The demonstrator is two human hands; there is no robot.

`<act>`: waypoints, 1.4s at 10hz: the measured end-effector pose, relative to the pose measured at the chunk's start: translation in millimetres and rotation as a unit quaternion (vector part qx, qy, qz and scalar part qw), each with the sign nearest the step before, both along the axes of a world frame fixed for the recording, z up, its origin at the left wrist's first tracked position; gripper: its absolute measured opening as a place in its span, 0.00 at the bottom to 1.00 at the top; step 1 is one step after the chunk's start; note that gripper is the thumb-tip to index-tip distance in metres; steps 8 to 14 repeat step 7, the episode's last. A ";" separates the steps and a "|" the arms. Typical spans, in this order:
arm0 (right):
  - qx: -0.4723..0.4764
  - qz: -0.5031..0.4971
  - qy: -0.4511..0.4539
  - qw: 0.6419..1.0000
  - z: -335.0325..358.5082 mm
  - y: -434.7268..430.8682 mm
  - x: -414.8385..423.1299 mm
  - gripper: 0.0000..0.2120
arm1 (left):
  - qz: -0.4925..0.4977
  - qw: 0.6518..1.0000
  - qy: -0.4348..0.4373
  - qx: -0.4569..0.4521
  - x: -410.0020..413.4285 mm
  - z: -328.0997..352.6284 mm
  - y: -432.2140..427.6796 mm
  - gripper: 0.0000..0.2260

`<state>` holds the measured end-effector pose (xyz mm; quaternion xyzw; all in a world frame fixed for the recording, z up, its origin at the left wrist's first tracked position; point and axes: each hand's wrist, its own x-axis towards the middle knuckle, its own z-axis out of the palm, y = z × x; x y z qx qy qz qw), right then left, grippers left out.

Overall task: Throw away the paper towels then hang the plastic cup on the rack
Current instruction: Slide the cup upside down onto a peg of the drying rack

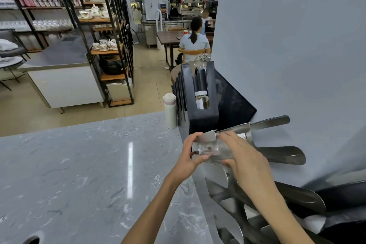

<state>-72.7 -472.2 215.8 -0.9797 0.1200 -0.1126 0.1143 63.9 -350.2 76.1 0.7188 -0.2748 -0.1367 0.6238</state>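
A clear plastic cup (pixel 214 151) lies on its side between both my hands, at the right edge of the grey marble counter (pixel 89 164). My left hand (pixel 189 156) grips its left end and my right hand (pixel 244 161) wraps over its right side. The cup sits against the metal rack (pixel 281 154), whose flat steel prongs stick out to the left; one prong (pixel 233 130) runs just above the cup. No paper towels are in view.
A black slotted holder (pixel 200 93) with a small bottle stands behind the rack. A white thermos (pixel 170 111) is beside it. A round hole (pixel 31 239) opens in the counter at the lower left. A grey wall (pixel 297 45) closes the right side.
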 end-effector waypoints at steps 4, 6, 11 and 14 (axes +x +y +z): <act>-0.061 -0.090 -0.028 0.994 -0.7 3.2 0.4 0.30 | 0.048 0.999 -0.008 0.001 -6.8 6.2 -5.0 0.24; -0.009 -0.081 -0.028 0.996 -8.8 -2.8 -7.5 0.34 | 0.053 0.998 0.029 0.001 -24.9 25.4 -7.9 0.21; 0.046 -0.059 -0.037 0.996 -6.0 -5.1 -20.2 0.33 | 0.110 0.988 0.106 -0.032 -46.1 18.5 0.6 0.23; 0.046 -0.059 -0.037 0.996 -6.0 -5.1 -20.2 0.33 | 0.110 0.988 0.106 -0.032 -46.1 18.5 0.6 0.23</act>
